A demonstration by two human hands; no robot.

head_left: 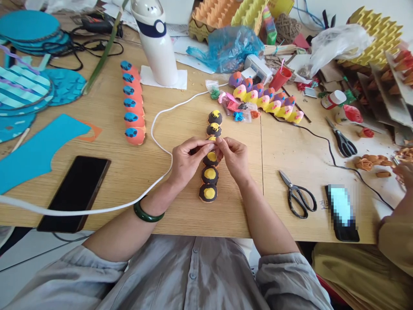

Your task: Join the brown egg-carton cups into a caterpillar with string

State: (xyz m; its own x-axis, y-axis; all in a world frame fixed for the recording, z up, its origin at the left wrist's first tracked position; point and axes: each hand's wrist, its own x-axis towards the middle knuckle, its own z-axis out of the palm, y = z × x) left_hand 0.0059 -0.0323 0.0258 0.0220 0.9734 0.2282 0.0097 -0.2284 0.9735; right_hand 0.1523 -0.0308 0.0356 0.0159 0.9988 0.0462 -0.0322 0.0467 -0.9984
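In front of me lies a row of black egg-carton cups with yellow clay patches on top; the far ones also carry small black marks. Both hands meet over the middle of this row. My left hand is closed in a pinch, thumb against fingertips. My right hand pinches too, its fingertips touching those of the left. Whatever sits between the fingertips is too small or hidden to make out. Just beyond are small bags of coloured clay.
An orange cup row with blue tops lies left, a yellow and purple one at back right. A white cable crosses the table. Scissors, phones and a white bottle surround me. A co-worker's arm is at right.
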